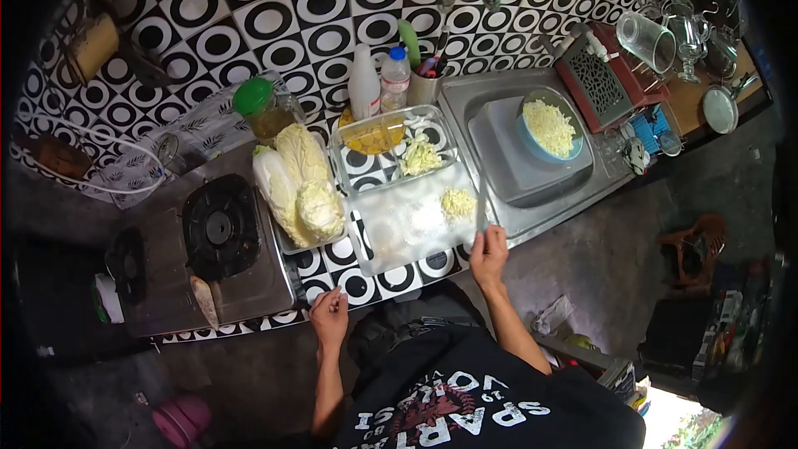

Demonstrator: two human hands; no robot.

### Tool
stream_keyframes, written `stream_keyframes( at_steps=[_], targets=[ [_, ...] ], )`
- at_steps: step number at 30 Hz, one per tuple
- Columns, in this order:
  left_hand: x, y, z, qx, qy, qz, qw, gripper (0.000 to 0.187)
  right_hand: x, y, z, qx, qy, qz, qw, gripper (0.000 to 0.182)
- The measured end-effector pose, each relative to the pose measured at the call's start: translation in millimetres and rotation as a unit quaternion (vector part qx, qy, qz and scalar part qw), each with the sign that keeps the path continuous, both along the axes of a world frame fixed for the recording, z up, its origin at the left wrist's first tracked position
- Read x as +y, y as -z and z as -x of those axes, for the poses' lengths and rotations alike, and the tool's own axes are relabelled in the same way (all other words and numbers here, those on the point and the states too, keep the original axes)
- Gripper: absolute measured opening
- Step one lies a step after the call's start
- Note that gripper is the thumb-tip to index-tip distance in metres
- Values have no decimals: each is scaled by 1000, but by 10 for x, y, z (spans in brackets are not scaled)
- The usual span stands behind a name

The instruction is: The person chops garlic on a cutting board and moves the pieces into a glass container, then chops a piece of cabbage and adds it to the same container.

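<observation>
My right hand point(489, 251) grips a knife point(482, 199), its blade pointing away from me over the right edge of a whitish cutting board point(395, 237). Beside the blade lies a small heap of chopped cabbage point(458, 203). My left hand point(330, 308) is at the counter's front edge with its fingers curled in; I see nothing in it. Whole napa cabbages point(301, 179) fill a tray left of the board. Behind the board, a clear rectangular container point(353, 179) has cut cabbage point(421, 156) at its right end. A blue bowl point(532, 146) on the sink side is full of finely chopped cabbage point(549, 128).
A gas stove point(249, 287) is at the left. Against the tiled wall stand a green-lidded jar point(253, 97), a white bottle point(364, 87), a blue-capped bottle point(395, 79) and a utensil holder point(424, 90). Right of the metal sink point(519, 220) is a rack with glasses point(647, 43).
</observation>
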State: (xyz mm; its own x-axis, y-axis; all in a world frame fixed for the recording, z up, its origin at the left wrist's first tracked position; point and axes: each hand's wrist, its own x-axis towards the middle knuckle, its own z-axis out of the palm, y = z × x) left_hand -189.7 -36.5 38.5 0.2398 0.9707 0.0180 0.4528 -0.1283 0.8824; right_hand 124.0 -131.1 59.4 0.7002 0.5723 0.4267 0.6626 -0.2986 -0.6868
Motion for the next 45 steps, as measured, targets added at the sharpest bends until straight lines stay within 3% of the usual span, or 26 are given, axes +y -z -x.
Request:
stream_keyframes(
  at_steps=[1, 3, 6, 7, 11, 12, 17, 19, 23, 31, 33, 39, 45],
  targets=[
    [-23, -36, -111, -9, -10, 15, 1000, 18, 7, 100, -117, 5, -43, 90, 995, 29],
    [-74, -154, -365, 2, -1, 27, 1000, 18, -15, 183, -255, 95, -61, 81, 990, 26],
    [-167, -279, -766, 42, 39, -43, 997, 17, -120, 152, -433, 108, -45, 65, 991, 28],
    [-203, -342, -938, 24, 21, 25, 999, 18, -168, 149, -515, 125, -30, 63, 990, 29],
    [-300, -418, -1540, 35, 68, -71, 995, 18, -340, 241, -832, 116, -73, 99, 986, 31],
    [-334, -423, -1671, 7, 60, 6, 998, 18, -350, 116, -861, 163, -85, 137, 973, 32],
    [-407, -487, -2142, 5, 111, 1, 994, 20, -405, 229, -870, 189, -145, 134, 962, 33],
    [-411, -519, -2259, 10, 154, -13, 988, 19, -361, 291, -818, 141, -142, 102, 975, 32],
    [-392, -548, -2290, 30, 152, -12, 988, 19, -305, 382, -745, 188, -113, 149, 964, 34],
    [-454, -473, -2121, 104, 118, -18, 987, 18, -261, 434, -741, 155, -128, 130, 971, 37],
    [-469, -471, -2103, 94, 70, 20, 993, 20, -251, 461, -746, 154, -129, 136, 970, 37],
    [-478, -473, -2052, 79, 51, 9, 995, 19, -229, 403, -744, 164, -153, 117, 967, 34],
    [-413, -343, -1949, 70, 74, 12, 995, 19, -231, 432, -761, 154, -128, 148, 969, 32]
  ],
)
